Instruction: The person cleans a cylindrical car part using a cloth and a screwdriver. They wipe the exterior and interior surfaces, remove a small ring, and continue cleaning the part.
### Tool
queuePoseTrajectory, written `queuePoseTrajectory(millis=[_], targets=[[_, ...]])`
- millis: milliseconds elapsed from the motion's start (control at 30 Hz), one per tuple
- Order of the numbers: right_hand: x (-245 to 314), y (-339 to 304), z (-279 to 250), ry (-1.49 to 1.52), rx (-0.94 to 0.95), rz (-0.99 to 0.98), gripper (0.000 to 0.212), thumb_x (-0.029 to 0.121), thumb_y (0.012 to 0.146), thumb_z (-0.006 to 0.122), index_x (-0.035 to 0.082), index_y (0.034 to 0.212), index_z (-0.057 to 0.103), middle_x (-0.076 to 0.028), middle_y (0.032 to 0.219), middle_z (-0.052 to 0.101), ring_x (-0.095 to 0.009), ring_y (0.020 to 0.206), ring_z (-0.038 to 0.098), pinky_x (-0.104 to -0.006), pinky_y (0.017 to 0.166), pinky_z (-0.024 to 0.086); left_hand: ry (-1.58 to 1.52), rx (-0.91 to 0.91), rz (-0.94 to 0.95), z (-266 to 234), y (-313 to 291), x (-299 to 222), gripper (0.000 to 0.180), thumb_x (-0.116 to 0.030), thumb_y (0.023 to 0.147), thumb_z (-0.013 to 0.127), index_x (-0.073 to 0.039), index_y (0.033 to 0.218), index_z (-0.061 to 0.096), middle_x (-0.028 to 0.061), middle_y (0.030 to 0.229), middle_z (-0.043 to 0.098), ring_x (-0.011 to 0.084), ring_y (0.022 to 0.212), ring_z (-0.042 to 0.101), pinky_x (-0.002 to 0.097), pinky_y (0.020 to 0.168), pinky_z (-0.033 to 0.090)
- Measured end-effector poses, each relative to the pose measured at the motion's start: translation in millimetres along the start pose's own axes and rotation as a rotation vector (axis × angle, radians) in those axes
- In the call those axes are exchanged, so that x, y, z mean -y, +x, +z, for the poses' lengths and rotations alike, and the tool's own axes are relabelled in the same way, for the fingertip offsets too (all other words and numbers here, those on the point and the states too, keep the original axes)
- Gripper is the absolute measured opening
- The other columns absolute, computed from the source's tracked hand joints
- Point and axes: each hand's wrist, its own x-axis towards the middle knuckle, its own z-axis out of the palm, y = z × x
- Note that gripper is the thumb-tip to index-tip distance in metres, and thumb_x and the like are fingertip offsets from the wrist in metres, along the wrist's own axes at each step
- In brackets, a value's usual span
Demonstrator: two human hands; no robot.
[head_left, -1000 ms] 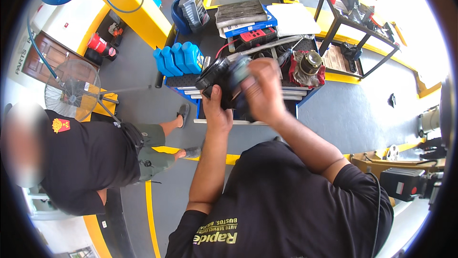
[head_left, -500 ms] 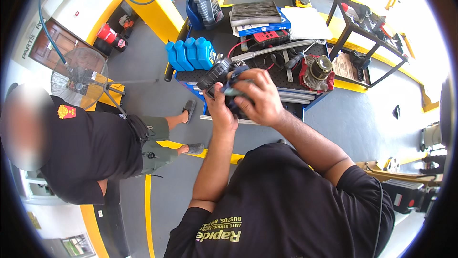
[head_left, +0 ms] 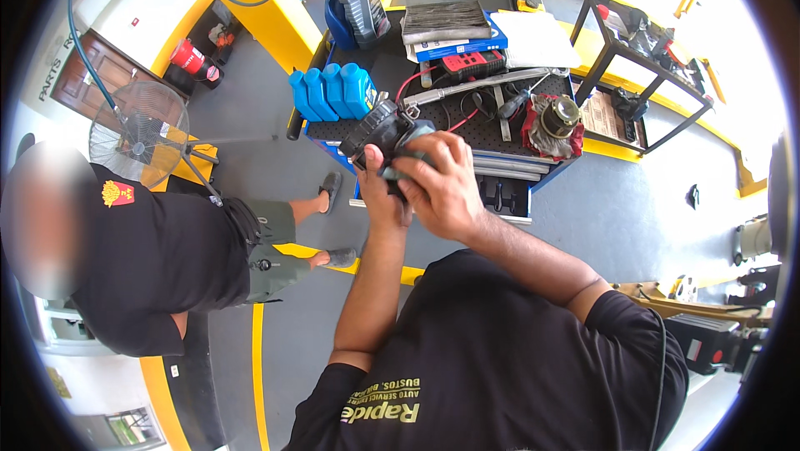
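Observation:
Above the front edge of the tool cart (head_left: 550, 172), both hands are together on a black round part with a ribbed rim (head_left: 375, 127). My left hand (head_left: 385, 199) grips it from below, thumb up against its side. A dark greyish-green cloth (head_left: 419, 136) is bunched in the fingers of my right hand (head_left: 446, 182), which presses it against the part. The fingers partly hide the part, so its exact kind does not show.
Blue bottles (head_left: 337, 92), a grey oil jug (head_left: 364, 13), a pleated filter (head_left: 446, 22), a red-and-black device (head_left: 473, 63) and a metal part on a red cloth (head_left: 560, 117) sit on the cart. A drawer (head_left: 504, 197) stands out. A person (head_left: 167, 259) and a fan (head_left: 140, 138) are left.
The black part has turned, showing more of its ribbed round end. My right hand has shifted slightly down and left with the cloth, uncovering more of the drawer.

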Motion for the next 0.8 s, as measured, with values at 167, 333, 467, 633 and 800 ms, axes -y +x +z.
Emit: queuePoseTrajectory(millis=[167, 333, 467, 633, 800], targets=[[-27.6, -1.7, 3.3, 0.122, 0.076, 0.029, 0.03, 0.016, 0.09, 0.081, 0.009, 0.119, 0.076, -0.011, 0.126, 0.066, -0.036, 0.118, 0.062, -0.0493, 0.101, 0.05, 0.006, -0.098, 0.085, 7.3, -5.5, -11.8, 0.07, -0.046, 0.103, 0.079, -0.009, 0.151, 0.043, 0.011, 0.14, 0.064, 0.0229, 0.124, 0.067, 0.042, 0.103, 0.059], [-47.2, 17.8, -13.2, 0.365, -0.284, 0.432, 0.02, 0.008, 0.104, 0.07, 0.0, 0.121, 0.064, -0.017, 0.119, 0.061, -0.033, 0.111, 0.062, -0.0428, 0.1, 0.05, -0.056, -0.061, 0.054, 13.2, -16.9, -14.6, 0.076, -0.045, 0.105, 0.077, -0.01, 0.158, 0.037, 0.0106, 0.148, 0.061, 0.0237, 0.134, 0.064, 0.0423, 0.115, 0.054], [-24.0, 27.2, -25.2, 0.048, -0.103, -0.028, 0.028, 0.015, 0.094, 0.08, 0.006, 0.118, 0.07, -0.011, 0.122, 0.063, -0.033, 0.116, 0.062, -0.0484, 0.104, 0.047, -0.129, -0.004, -0.034, 9.7, -18.3, -13.1, 0.07, -0.047, 0.111, 0.068, -0.01, 0.161, 0.036, 0.01, 0.153, 0.057, 0.0229, 0.139, 0.06, 0.0404, 0.117, 0.051], [-8.4, 35.5, -17.5, -0.144, -0.007, -0.054, 0.026, 0.022, 0.087, 0.083, 0.013, 0.11, 0.077, -0.006, 0.12, 0.064, -0.032, 0.116, 0.062, -0.051, 0.106, 0.045, 0.028, -0.044, 0.061, 12.5, -25.2, -11.8, 0.057, -0.04, 0.116, 0.059, -0.009, 0.159, 0.038, 0.0091, 0.147, 0.058, 0.0194, 0.136, 0.057, 0.0398, 0.119, 0.046], [-6.1, 28.2, -9.6, -0.039, -0.021, -0.206, 0.026, 0.019, 0.088, 0.082, 0.01, 0.112, 0.075, -0.008, 0.121, 0.064, -0.033, 0.122, 0.06, -0.0556, 0.107, 0.045, 0.06, -0.038, 0.058, 18.6, -27.9, -14.6, 0.05, -0.038, 0.118, 0.056, -0.01, 0.157, 0.039, 0.0088, 0.142, 0.059, 0.017, 0.13, 0.058, 0.0355, 0.111, 0.05]])
